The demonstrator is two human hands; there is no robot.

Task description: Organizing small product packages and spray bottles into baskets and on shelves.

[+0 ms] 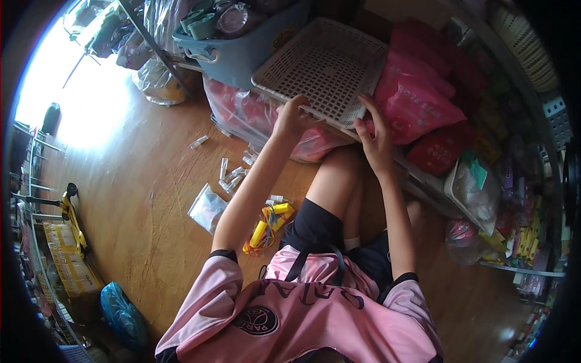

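A shallow white plastic basket (322, 68) with a grid bottom rests on a low shelf in front of me, and it looks empty. My left hand (295, 119) is at the basket's near left edge, fingers apart, touching or almost touching the rim. My right hand (375, 134) stands at its near right corner with thumb and fingers spread; whether it touches the rim is unclear. Right of the basket lie pink plastic bags (422, 104) with printing. Under the shelf is a clear bag of pink items (245, 106). Yellow-handled cords (268, 227) lie on the floor beside my leg.
A blue-grey tub (227, 54) of goods stands left of the basket. Small clear plastic pieces (232, 177) and a plastic packet (207, 208) lie on the wooden floor. At the left are a taped carton (72, 263) and a blue bag (122, 313). Loaded shelves stand at right.
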